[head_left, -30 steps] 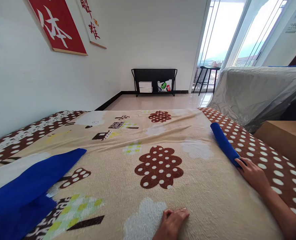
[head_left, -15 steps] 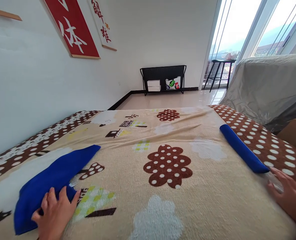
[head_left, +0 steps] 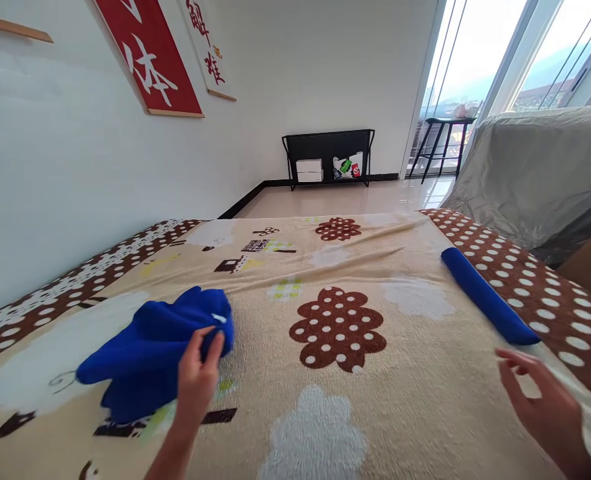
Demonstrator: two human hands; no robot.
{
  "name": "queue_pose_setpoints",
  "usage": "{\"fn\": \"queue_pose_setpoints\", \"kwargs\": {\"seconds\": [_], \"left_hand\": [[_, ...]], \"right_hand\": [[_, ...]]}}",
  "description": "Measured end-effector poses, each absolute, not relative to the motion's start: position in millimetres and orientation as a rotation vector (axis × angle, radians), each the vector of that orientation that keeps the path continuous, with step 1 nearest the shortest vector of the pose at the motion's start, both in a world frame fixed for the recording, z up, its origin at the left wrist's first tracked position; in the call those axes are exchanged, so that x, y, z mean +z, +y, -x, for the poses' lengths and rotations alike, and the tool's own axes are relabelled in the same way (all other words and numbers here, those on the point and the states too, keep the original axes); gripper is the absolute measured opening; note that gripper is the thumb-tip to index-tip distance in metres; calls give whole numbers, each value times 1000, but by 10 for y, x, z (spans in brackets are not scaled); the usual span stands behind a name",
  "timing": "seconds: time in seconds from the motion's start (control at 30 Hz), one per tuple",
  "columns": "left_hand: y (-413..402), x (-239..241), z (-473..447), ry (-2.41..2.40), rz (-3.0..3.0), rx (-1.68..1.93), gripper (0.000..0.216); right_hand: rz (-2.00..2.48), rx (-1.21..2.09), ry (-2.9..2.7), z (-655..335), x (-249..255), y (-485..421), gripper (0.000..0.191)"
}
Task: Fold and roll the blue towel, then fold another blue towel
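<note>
Bedding fills most of what I see from here: a cream fleece blanket (head_left: 325, 333) printed with brown spotted trees, white clouds and little houses is spread flat over the bed, with a brown polka-dot border along its right side. Beyond it a grey dust cover (head_left: 540, 173) drapes something bulky by the bright window, and a low black rack (head_left: 328, 157) stands against the far wall under the red hanging (head_left: 150, 57).

On the blanket, the loose blue cloth (head_left: 150, 357) has changed shape. Half a second ago it lay as a flat, long wedge with the left hand (head_left: 198, 380) pressed on its near end; now it is bunched and lifted into a rumpled heap, shifted toward the middle of the bed. The left hand's grip is closed on the cloth's right edge, fingers pinching a fold, so this cloth is the one being handled at this moment.

The rolled blue cloth (head_left: 488, 297) lies untouched along the border, a tight finished roll. The right hand (head_left: 545, 400), which a second ago rested on its near end, now hovers just short of it, fingers spread and slack, holding nothing.
</note>
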State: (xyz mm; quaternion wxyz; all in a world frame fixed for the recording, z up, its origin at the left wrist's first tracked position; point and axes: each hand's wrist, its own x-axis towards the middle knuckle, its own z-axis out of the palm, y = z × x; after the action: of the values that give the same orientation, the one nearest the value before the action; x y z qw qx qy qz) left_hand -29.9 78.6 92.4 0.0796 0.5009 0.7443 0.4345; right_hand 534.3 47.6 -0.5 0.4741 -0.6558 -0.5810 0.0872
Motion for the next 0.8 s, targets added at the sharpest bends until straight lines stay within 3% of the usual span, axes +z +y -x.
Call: {"fn": "queue_pose_setpoints", "kwargs": {"seconds": [0.07,0.17,0.3,0.47,0.67,0.8], "left_hand": [[736,880,-452,1959,-1618,1241,37],[496,781,-1444,1321,-1607,1028,35],[213,596,-1963,883,-1554,910,41],[175,437,-1782,872,-1452,856,44],[249,728,-1563,829,-1750,553,39],[654,829,-899,1323,-2231,432,33]], "right_hand": [[1555,514,-1534,-4815,167,489,17],[1341,1121,-1735,-4142,312,428,41],[1428,1120,-1381,-3789,247,256,61],[1280,1450,-1493,-3741,279,199,52],[1131,1595,-1539,-3706,356,270,44],[1168,1520,-1359,-3931,226,281,38]]}}
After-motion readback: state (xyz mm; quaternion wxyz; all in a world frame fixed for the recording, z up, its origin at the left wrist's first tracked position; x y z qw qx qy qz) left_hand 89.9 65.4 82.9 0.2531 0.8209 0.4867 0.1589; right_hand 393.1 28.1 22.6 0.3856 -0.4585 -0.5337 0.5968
